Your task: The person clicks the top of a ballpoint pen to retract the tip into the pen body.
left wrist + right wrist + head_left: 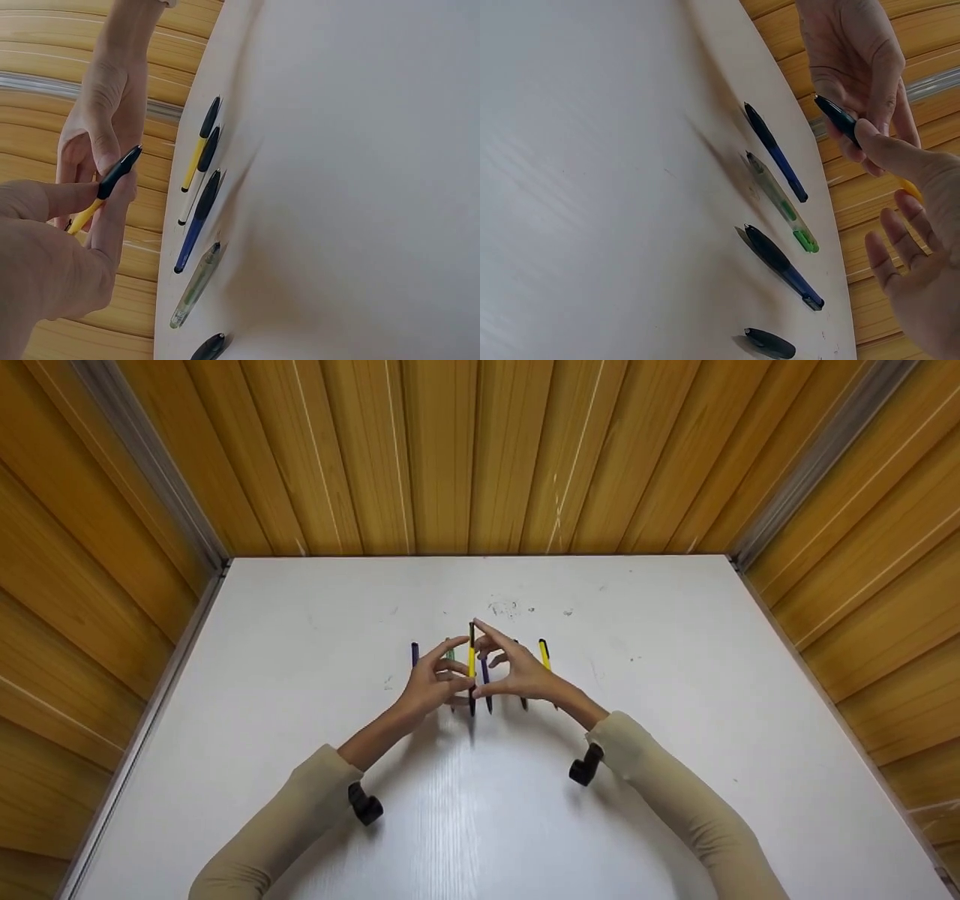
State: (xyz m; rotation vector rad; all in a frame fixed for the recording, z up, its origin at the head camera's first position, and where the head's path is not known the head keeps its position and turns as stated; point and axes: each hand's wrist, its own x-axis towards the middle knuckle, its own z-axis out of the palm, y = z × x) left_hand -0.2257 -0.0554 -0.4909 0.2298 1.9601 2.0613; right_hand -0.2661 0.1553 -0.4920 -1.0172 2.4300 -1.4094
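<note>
A yellow pen with black ends [472,656] is held up above the table between both hands. My left hand [435,682] pinches it with thumb and fingers; in the left wrist view the black tip section of the pen [120,171] sticks out past those fingers. My right hand [521,671] holds the same pen, its index finger at the far end and its thumb by the black section [840,120]. In the right wrist view the other right fingers [900,244] spread apart, off the pen. Fingers cover part of the barrel.
Several pens lie in a row on the white table [262,720]: a dark blue pen [415,652], a clear green pen [196,285], a blue pen [197,225], a white-barrelled pen [199,176] and a yellow-and-black pen [545,655]. Wood-look walls [435,450] enclose three sides.
</note>
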